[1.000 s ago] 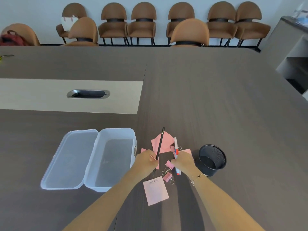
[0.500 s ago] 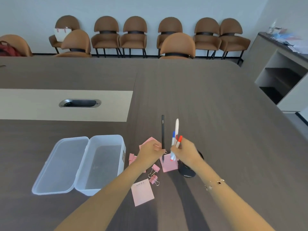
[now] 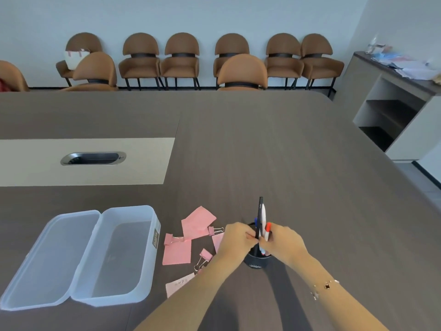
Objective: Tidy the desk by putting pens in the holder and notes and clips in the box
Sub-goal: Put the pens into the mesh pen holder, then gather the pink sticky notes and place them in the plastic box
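Note:
My left hand [image 3: 236,240] grips a thin black pen [image 3: 259,211] that stands upright with its lower end inside the black mesh holder [image 3: 256,261]. My right hand [image 3: 282,242] holds a white pen [image 3: 263,216] and a red-capped marker [image 3: 267,229] right beside it, their tips also down in the holder. Both hands touch above the holder's rim and hide most of it. Pink notes [image 3: 198,222] [image 3: 177,253] and pink binder clips [image 3: 205,255] [image 3: 214,230] lie on the table left of the holder. The clear plastic box [image 3: 133,215] stands open with nothing in it.
The box's lid [image 3: 47,261] lies flat to its left near the table's front edge. Another pale note [image 3: 177,286] sits partly under my left forearm. A metal cable port [image 3: 93,158] is set in the beige panel. Brown chairs [image 3: 242,74] line the far side.
Both hands moved right and down with the pens, from above the notes to over the holder. The pen tips now sit inside the holder. The camera also shifted.

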A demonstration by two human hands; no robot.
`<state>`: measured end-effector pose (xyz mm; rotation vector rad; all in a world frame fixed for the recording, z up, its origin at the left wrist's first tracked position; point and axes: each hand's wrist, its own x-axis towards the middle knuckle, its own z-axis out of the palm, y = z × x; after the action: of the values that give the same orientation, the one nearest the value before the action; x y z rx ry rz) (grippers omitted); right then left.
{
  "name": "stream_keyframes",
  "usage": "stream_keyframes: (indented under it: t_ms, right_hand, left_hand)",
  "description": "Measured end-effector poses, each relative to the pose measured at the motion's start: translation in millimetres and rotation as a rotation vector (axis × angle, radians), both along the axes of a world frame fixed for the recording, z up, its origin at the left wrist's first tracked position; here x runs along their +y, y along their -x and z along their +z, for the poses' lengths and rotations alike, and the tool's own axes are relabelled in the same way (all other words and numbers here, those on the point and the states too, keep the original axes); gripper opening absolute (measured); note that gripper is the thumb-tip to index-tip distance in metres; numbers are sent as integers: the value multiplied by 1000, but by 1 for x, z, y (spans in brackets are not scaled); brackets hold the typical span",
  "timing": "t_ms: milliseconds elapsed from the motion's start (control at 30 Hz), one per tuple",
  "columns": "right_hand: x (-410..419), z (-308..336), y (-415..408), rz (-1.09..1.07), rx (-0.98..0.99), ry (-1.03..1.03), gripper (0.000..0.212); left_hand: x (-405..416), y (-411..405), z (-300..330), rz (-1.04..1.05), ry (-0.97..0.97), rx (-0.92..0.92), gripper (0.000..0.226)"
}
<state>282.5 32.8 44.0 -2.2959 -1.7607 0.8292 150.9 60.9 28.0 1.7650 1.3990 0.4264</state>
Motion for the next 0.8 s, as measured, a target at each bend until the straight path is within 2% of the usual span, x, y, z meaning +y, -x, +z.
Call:
stream_keyframes:
  t_ms: [100,200,300,400,500,567,700,800]
  right_hand:
    - [1,-4,1,17,-41,11,26]
    - [-1,0,-3,-1,-13,4,30]
    - [-3,13,-6,-28,15,-46,24]
    - [-11,33,1,-65,15,-231,11]
    - [-17,50,27,-33,35,-379,12]
    - [-14,50,51,98,0,-412,12]
    - [2,14,101,357,-103,-239,20]
    - [20,-24,120,455,-236,-77,42]
  left_hand:
    - [3,2,2,-38,-3,68,14]
    - [6,9,9,30,-38,58,18]
    - [8,25,14,150,-55,-17,18]
    - [5,52,16,303,-92,-3,24]
    - [-5,93,8,361,-25,155,25]
    - [-14,121,-6,329,59,307,26]
    - [-27,155,-35,211,119,513,29]
    - [-32,159,-49,225,71,552,30]
